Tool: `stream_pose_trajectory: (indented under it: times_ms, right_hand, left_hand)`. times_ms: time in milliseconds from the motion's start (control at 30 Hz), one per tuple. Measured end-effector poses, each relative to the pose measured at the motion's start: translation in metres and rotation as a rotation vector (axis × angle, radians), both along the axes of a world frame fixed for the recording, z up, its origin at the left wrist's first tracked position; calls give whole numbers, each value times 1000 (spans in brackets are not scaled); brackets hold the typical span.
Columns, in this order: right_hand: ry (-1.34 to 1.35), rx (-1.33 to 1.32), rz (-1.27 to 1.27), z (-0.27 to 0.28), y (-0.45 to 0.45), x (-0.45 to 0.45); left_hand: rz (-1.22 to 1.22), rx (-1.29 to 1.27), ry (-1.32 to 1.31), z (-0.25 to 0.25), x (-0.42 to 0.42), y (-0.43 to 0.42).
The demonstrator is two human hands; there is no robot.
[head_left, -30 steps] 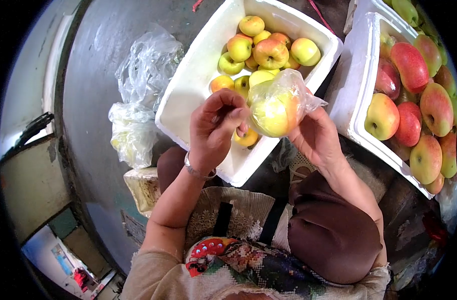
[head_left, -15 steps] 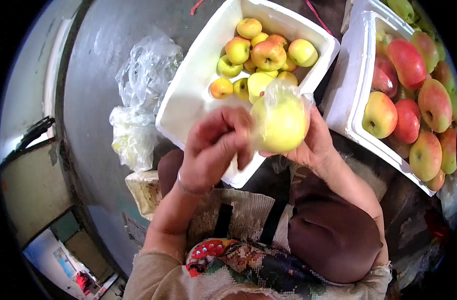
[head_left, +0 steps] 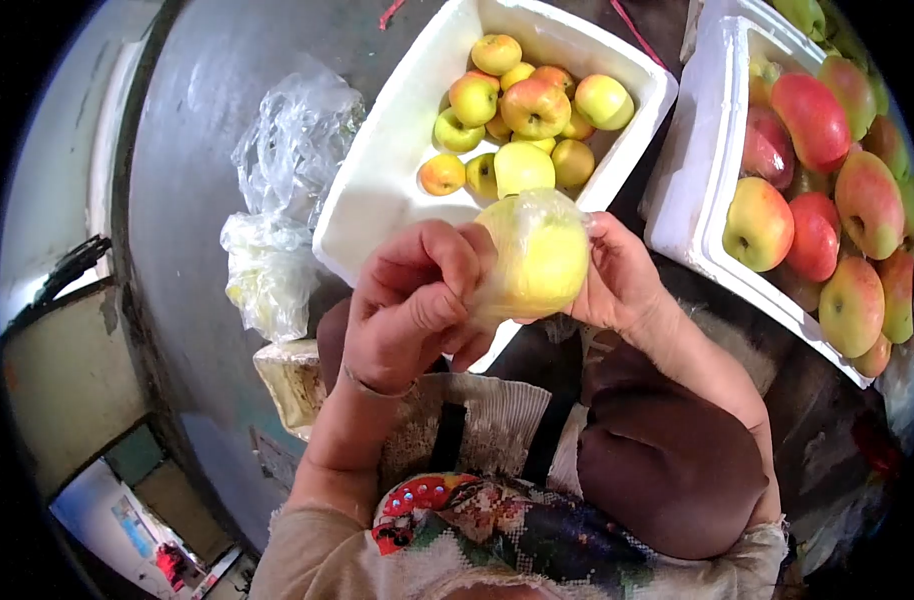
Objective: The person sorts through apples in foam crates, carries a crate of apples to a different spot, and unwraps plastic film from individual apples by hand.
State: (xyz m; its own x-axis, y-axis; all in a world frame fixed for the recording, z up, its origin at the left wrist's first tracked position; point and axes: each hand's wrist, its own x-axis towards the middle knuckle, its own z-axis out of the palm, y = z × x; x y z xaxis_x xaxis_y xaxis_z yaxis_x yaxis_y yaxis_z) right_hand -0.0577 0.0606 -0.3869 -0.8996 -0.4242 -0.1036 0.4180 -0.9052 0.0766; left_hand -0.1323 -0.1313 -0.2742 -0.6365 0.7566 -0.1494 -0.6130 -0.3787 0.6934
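A yellow-green apple in a thin clear plastic bag is held between my two hands, above the near edge of a white foam box. My left hand is closed, its thumb and fingers pinching the bag's plastic at the apple's left side. My right hand grips the bagged apple from the right and below, its fingers partly hidden behind it. Inside the box, several loose yellow and red apples lie beyond my hands.
On the right, another white foam box holds several red and yellow apples. Crumpled clear plastic bags lie on the grey surface at the left. A worn, pale block-like object is beside my knee.
The bagged apple has come down and slightly left, nearer my body, turning in my hands. Plastic that stood loose at its right now lies closer round it. My left hand has also moved lower.
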Motion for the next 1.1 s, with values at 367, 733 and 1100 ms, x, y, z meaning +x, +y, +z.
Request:
stream_pose_trajectory:
  times_ms: [367, 733, 1100]
  right_hand:
    - [-57, -60, -2, 13, -2, -4]
    - [8, 99, 46, 12, -7, -2]
    - [-71, 586, -159, 30, 0, -8]
  left_hand:
    - [-60, 85, -132, 3, 1, 5]
    - [-93, 76, -40, 3, 16, 3]
    - [293, -689, 765, -18, -11, 4]
